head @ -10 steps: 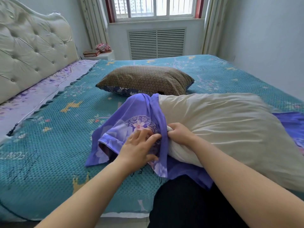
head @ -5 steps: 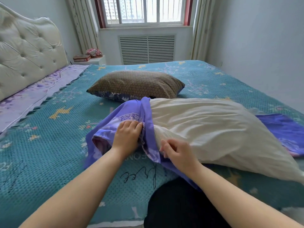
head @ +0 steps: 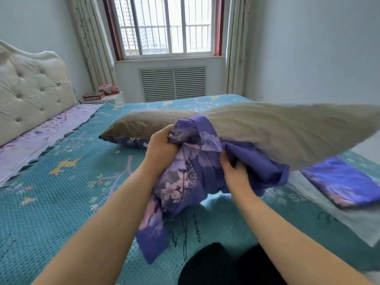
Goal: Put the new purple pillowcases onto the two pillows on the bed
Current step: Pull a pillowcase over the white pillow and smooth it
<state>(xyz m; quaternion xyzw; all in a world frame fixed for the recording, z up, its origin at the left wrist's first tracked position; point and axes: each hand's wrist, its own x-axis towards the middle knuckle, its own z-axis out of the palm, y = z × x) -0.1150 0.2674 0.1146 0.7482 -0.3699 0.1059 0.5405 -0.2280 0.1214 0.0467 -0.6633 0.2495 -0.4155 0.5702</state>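
The left hand (head: 161, 150) has its fingers curled tight into the bunched purple pillowcase (head: 185, 177), at the near end of the white pillow (head: 287, 132), and the right hand (head: 236, 171) grips the same cloth from below, its fingers closed into the plain purple folds just right of the left fingers. Both hands hold this end above the bed (head: 51, 192); the pillow stretches away to the right of the fingers, blurred, and its far end goes out of the frame. Only the near end of the white pillow sits inside the pillowcase; the open edge of the case is gathered in a ring just beyond the fingers, and the rest of the pillow is bare. A loose flap of the case hangs down under the left wrist, toward the teal bedspread. Behind the left fingers, near them, lies the brown pillow (head: 144, 124), flat on the bed, with no purple case on it. To the right of the right hand, well apart and lower, a second purple pillowcase (head: 345, 182) lies flat on the bedspread. Left of the fingers the bedspread is open until the tufted headboard (head: 30, 89). The near edge of the bed is below the forearms, by the dark clothing (head: 222, 266) of the person
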